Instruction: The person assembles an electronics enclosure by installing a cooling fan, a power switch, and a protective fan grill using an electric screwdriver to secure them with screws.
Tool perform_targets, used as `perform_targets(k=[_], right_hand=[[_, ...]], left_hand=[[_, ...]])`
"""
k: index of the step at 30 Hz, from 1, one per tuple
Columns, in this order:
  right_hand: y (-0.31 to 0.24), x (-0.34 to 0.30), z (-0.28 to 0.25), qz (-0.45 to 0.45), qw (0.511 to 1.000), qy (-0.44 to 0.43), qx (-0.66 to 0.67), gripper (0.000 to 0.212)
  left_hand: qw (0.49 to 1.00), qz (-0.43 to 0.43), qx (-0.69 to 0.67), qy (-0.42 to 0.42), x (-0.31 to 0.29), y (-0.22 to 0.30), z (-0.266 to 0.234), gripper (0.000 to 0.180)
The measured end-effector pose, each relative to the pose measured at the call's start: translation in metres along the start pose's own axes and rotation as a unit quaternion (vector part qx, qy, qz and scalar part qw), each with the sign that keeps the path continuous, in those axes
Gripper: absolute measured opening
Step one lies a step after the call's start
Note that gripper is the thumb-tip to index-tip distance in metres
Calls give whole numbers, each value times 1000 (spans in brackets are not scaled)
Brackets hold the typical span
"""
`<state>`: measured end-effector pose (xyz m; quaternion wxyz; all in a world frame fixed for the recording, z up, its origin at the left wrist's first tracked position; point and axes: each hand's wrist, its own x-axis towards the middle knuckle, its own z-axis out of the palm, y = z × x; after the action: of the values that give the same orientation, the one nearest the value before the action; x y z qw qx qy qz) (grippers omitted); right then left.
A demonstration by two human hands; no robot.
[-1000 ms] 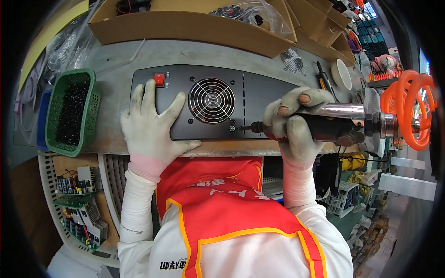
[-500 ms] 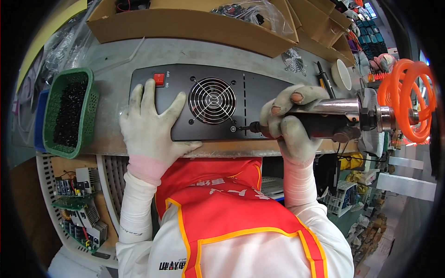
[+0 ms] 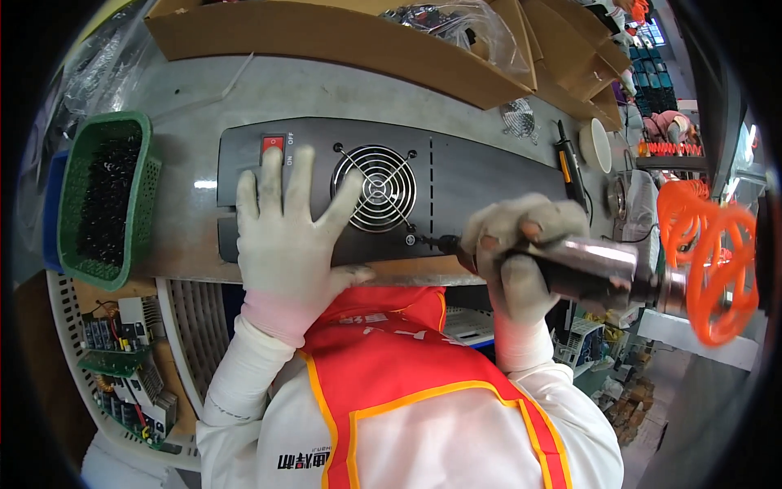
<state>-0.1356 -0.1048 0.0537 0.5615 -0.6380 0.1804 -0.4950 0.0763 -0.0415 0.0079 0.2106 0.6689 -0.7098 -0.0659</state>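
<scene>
A black metal casing (image 3: 497,167) lies along the bench before me, with a round wire fan guard (image 3: 378,189) and a red rocker switch (image 3: 273,143) on its face. My gloved left hand (image 3: 285,224) rests on its left part, fingers spread, the thumb over the near edge. In my gloved right hand (image 3: 521,232) is an air screwdriver (image 3: 599,265), tilted, its bit pointing left. The bit's tip is at the casing near the fan guard's lower right corner; the screw under it is too small to make out.
A green basket (image 3: 147,183) of small black screws stands left. Cardboard boxes (image 3: 326,39) line the back. Right of the casing are a loose fan guard (image 3: 519,121), a black-and-orange pen-shaped tool (image 3: 569,159) and a white bowl (image 3: 599,147). An orange coiled hose (image 3: 709,253) trails from the screwdriver.
The screwdriver's rear end has swung down toward me, its tip staying near the same corner. My left hand has shifted slightly right on the casing, which has turned a little.
</scene>
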Motion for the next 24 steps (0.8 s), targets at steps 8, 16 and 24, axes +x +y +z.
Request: perform_targets(k=[8,16,24], right_hand=[[14,2,-1,-102,991,-76,-39,30],[1,19,-4,-15,993,-117,2,22],[4,27,0,-6,991,-131,19,15]], left_hand=[[998,0,8,-60,5,-3,10,83],[999,-3,26,-39,5,-7,25,89],[998,-13,29,-57,5,-6,25,93]])
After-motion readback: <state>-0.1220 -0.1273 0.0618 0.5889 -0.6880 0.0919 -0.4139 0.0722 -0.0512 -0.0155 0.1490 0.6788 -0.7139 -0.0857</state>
